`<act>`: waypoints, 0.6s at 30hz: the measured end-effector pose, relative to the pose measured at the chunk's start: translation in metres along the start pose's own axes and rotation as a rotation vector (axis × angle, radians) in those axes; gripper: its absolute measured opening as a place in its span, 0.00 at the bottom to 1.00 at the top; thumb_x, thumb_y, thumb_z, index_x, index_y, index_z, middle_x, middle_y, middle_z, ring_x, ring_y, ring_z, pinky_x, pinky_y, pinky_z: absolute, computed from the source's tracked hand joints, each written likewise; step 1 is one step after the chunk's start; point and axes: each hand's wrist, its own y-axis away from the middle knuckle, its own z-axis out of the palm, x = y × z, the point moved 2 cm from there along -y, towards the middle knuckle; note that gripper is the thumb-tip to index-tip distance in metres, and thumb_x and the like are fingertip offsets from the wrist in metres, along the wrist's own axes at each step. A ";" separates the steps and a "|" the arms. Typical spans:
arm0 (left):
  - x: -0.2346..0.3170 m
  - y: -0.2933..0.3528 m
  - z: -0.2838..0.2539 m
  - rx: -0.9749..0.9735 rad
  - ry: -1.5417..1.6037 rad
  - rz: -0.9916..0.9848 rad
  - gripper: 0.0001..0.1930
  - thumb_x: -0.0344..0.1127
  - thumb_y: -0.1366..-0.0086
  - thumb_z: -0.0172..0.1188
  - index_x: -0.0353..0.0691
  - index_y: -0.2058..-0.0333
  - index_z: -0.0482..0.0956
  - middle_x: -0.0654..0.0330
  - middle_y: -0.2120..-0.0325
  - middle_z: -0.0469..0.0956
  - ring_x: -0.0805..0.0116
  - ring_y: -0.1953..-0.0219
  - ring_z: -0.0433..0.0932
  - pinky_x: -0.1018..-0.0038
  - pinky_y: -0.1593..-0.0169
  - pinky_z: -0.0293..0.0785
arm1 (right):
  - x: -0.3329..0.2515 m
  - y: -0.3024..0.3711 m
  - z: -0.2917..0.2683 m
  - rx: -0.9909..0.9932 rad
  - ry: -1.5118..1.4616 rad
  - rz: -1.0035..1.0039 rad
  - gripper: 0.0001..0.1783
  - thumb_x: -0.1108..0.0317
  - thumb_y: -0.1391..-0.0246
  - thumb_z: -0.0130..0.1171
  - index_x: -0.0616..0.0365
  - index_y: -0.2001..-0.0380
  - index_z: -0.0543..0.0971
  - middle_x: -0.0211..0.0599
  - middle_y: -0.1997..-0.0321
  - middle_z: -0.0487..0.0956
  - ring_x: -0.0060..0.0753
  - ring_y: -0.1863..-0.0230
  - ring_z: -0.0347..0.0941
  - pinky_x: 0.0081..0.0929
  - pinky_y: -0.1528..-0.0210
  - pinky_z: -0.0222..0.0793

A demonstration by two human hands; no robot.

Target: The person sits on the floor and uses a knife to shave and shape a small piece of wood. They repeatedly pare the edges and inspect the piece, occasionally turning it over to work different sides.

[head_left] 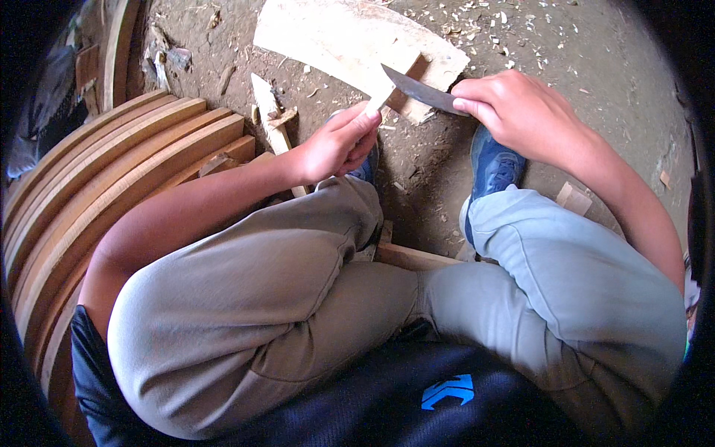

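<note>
1. Left hand [335, 149]: fingers closed, grasping a short pale stick [383, 95] between thumb and forefinger. The stick projects beyond the fingertips, angled up and to their right.
2. Right hand [518, 112]: fingers clenched on a knife [423, 91]; handle concealed in the grip. The dark, curved blade points left from these fingers, its tip above and right of the left fingers.
3. Blade and stick overlap between the two sets of fingers; contact cannot be confirmed.
4. Board [328, 37]: pale, broad, lying on the ground [618, 141] beyond both sets of fingers.
5. Pointed piece of wood [272, 119]: just left of the left fingers.
6. Blue shoe [497, 170]: below the right fingers.
7. Wood chips [500, 16]: scattered beyond the right fingers.
8. Curved planks [126, 160]: stacked well left of the left fingers.
</note>
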 end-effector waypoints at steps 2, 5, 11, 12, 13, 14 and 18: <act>-0.003 -0.001 -0.002 -0.006 0.011 -0.010 0.16 0.52 0.25 0.38 0.47 0.65 0.61 0.68 0.82 0.59 0.79 0.85 0.56 0.80 0.83 0.54 | -0.003 -0.001 -0.001 -0.009 0.017 -0.003 0.12 0.58 0.39 0.50 0.48 0.59 0.81 0.50 0.67 0.80 0.56 0.62 0.78 0.50 0.59 0.74; -0.006 -0.003 -0.008 -0.009 0.036 -0.036 0.15 0.52 0.25 0.38 0.48 0.61 0.62 0.69 0.80 0.58 0.79 0.82 0.56 0.80 0.81 0.53 | -0.012 -0.001 -0.005 -0.013 0.055 0.018 0.12 0.59 0.39 0.51 0.50 0.60 0.81 0.51 0.67 0.80 0.57 0.62 0.78 0.50 0.60 0.74; -0.005 -0.003 -0.013 -0.016 0.037 -0.063 0.15 0.52 0.25 0.39 0.48 0.61 0.62 0.69 0.79 0.59 0.79 0.81 0.56 0.79 0.79 0.54 | -0.020 0.000 -0.001 0.046 0.124 0.041 0.11 0.61 0.40 0.51 0.52 0.62 0.81 0.51 0.66 0.81 0.55 0.61 0.79 0.50 0.60 0.76; -0.005 -0.003 -0.012 -0.003 0.025 -0.065 0.15 0.52 0.25 0.39 0.48 0.61 0.62 0.69 0.79 0.59 0.79 0.81 0.56 0.79 0.79 0.54 | -0.022 0.000 0.000 0.054 0.132 0.042 0.11 0.61 0.40 0.51 0.52 0.62 0.81 0.51 0.66 0.81 0.55 0.61 0.80 0.50 0.60 0.76; -0.005 -0.004 -0.012 0.008 0.013 -0.068 0.15 0.52 0.25 0.39 0.48 0.61 0.62 0.69 0.79 0.59 0.79 0.81 0.55 0.79 0.79 0.54 | -0.023 0.000 -0.001 0.066 0.122 0.046 0.10 0.62 0.40 0.52 0.52 0.63 0.81 0.51 0.67 0.81 0.55 0.61 0.79 0.49 0.60 0.75; -0.005 -0.005 -0.011 0.000 0.009 -0.065 0.15 0.52 0.25 0.39 0.48 0.61 0.62 0.69 0.79 0.59 0.79 0.81 0.55 0.79 0.79 0.54 | -0.024 0.001 -0.001 0.081 0.111 0.056 0.10 0.63 0.40 0.52 0.53 0.63 0.80 0.51 0.68 0.80 0.56 0.62 0.78 0.49 0.60 0.74; -0.006 0.000 -0.013 0.002 0.038 -0.062 0.15 0.53 0.25 0.39 0.48 0.61 0.62 0.68 0.79 0.59 0.79 0.81 0.55 0.80 0.79 0.54 | -0.026 -0.008 -0.003 0.092 0.069 0.021 0.09 0.65 0.40 0.51 0.53 0.64 0.80 0.51 0.69 0.79 0.58 0.62 0.76 0.48 0.61 0.73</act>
